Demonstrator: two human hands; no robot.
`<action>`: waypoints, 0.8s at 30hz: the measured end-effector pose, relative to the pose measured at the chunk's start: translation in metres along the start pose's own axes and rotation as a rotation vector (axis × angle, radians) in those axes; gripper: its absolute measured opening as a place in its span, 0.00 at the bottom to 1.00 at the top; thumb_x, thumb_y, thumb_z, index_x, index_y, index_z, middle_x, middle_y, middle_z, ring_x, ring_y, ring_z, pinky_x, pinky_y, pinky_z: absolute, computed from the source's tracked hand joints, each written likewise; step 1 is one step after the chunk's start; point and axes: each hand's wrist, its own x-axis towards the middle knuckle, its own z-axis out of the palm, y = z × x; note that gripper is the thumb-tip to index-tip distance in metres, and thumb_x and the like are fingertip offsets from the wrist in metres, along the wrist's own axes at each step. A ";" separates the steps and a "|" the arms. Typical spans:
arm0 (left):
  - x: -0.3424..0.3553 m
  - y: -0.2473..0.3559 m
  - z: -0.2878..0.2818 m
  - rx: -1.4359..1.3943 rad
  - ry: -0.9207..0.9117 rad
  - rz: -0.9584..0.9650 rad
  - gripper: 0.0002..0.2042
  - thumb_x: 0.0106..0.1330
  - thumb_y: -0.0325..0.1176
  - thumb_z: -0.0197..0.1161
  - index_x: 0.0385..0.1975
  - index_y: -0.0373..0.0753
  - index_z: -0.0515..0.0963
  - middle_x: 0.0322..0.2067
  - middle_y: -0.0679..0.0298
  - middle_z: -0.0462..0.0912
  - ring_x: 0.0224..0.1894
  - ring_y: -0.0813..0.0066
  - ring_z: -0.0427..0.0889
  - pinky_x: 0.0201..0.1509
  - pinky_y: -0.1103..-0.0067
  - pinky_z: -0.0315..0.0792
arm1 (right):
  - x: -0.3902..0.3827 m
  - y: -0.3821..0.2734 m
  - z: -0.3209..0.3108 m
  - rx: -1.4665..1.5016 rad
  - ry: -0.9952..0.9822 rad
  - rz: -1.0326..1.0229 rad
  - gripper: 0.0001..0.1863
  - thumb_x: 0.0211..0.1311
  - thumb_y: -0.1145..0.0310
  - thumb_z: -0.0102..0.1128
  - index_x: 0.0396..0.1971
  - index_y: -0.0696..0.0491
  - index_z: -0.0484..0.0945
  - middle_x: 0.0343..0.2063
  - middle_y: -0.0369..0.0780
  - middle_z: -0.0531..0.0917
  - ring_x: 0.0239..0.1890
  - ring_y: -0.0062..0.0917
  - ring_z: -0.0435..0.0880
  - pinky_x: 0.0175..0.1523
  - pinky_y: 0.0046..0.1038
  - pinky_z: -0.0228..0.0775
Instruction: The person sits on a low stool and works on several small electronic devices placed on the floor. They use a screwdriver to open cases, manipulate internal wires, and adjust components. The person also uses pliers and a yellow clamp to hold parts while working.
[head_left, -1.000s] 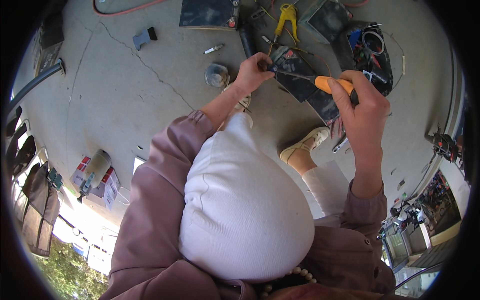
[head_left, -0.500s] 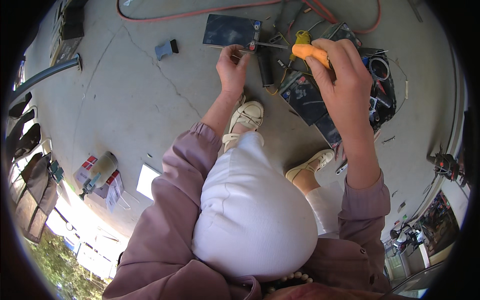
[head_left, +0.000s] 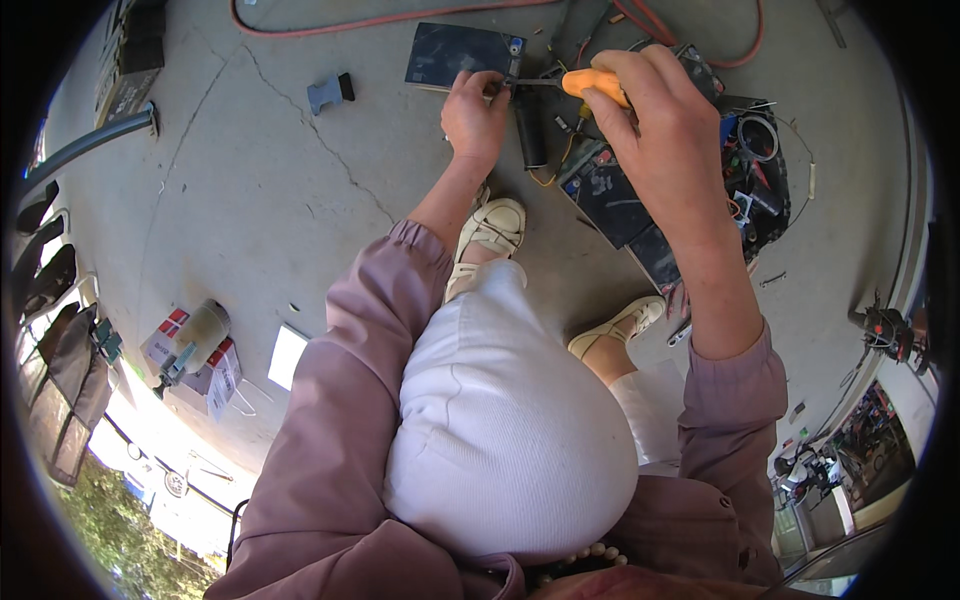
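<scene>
A dark rectangular battery (head_left: 455, 58) lies on the floor at the top, with terminals along its right side. My left hand (head_left: 474, 120) is at its lower right corner, thumb and fingers pinched together; what they hold, if anything, is too small to make out. In my right hand (head_left: 665, 130) is a screwdriver (head_left: 597, 86) with an orange handle, held sideways. Its metal shaft points left and its tip reaches my left fingertips by the battery corner. Just below the shaft stands or lies a black cylinder (head_left: 531, 137); which, I cannot tell.
More dark batteries (head_left: 610, 195) lie below my right hand, beside a black container (head_left: 770, 190) of tools and parts. A red hose (head_left: 400, 22) curves along the top. A blue-grey block (head_left: 325, 95) and a bottle (head_left: 207, 332) on packets lie to the left.
My right hand has moved left and slightly up with the screwdriver, bringing its tip to my left fingers. My left hand has shifted a little right and up.
</scene>
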 end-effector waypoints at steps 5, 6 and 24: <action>0.000 0.005 -0.002 0.029 -0.011 0.006 0.09 0.54 0.30 0.69 0.35 0.43 0.83 0.31 0.64 0.81 0.34 0.63 0.82 0.37 0.71 0.74 | 0.006 -0.002 0.000 -0.009 -0.018 -0.060 0.11 0.54 0.74 0.66 0.38 0.53 0.78 0.32 0.40 0.75 0.29 0.37 0.81 0.32 0.33 0.74; 0.000 0.008 -0.001 0.041 -0.017 0.005 0.08 0.54 0.30 0.69 0.34 0.43 0.83 0.31 0.65 0.81 0.34 0.63 0.82 0.37 0.71 0.74 | 0.009 0.000 0.001 0.005 0.003 -0.108 0.11 0.53 0.75 0.65 0.38 0.53 0.78 0.32 0.40 0.75 0.29 0.37 0.81 0.32 0.33 0.74; 0.003 0.009 -0.001 0.095 -0.042 -0.010 0.08 0.54 0.31 0.68 0.34 0.42 0.83 0.31 0.65 0.82 0.34 0.62 0.82 0.38 0.70 0.74 | 0.005 0.001 0.005 -0.042 0.019 -0.071 0.18 0.53 0.62 0.70 0.40 0.53 0.74 0.33 0.38 0.76 0.29 0.36 0.83 0.29 0.35 0.75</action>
